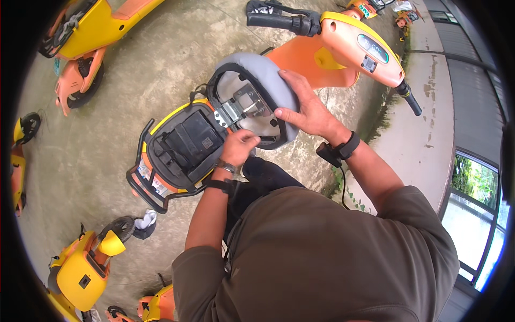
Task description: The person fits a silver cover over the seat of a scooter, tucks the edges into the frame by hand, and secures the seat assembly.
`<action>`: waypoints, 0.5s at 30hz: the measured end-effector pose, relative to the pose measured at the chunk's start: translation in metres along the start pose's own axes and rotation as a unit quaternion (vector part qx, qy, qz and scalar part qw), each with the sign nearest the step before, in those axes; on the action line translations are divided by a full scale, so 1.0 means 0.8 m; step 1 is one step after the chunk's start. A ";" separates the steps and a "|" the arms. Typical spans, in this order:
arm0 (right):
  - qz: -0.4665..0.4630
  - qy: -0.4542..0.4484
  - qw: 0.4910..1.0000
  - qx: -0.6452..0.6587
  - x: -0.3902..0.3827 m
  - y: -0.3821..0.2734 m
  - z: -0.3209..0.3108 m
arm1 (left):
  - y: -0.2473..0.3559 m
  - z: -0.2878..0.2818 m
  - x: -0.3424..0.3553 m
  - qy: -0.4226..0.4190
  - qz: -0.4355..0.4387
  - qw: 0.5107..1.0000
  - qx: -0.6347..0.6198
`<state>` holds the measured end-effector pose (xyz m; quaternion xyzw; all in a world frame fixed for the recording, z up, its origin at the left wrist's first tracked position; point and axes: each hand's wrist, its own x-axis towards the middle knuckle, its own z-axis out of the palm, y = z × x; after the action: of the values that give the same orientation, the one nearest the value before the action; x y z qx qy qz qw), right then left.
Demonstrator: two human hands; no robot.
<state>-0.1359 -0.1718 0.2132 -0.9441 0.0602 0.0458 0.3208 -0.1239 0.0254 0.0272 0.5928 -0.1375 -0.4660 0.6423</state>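
Note:
A grey saddle (252,63) stands tipped up on an orange and yellow electric scooter (300,60), its pale underside showing. My right hand (308,107) grips the saddle's rim, thumb on the underside and fingers over the padded top. A metal hinge bracket (229,114) joins the saddle to the seat box. Close below that hinge is my left hand (240,147), its fingers curled together; whatever they pinch is hidden. Inside the open seat box lies a black battery (194,138) with a small square label.
A black tubular rack (147,188) rings the scooter's rear. Ahead are the handlebar (273,20) and lit display (373,48). Other scooters stand at the left, one at upper left (99,35) and one at lower left (80,273). A wall with windows (472,225) runs along the right.

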 end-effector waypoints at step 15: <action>0.009 -0.015 0.999 -0.045 -0.007 -0.005 0.008 | -0.042 0.105 -0.062 0.204 0.197 0.956 0.069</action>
<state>-0.1414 -0.1640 0.2113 -0.9562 0.0617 0.0654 0.2787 -0.2260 0.0145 0.0380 0.6791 -0.1495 -0.1886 0.6934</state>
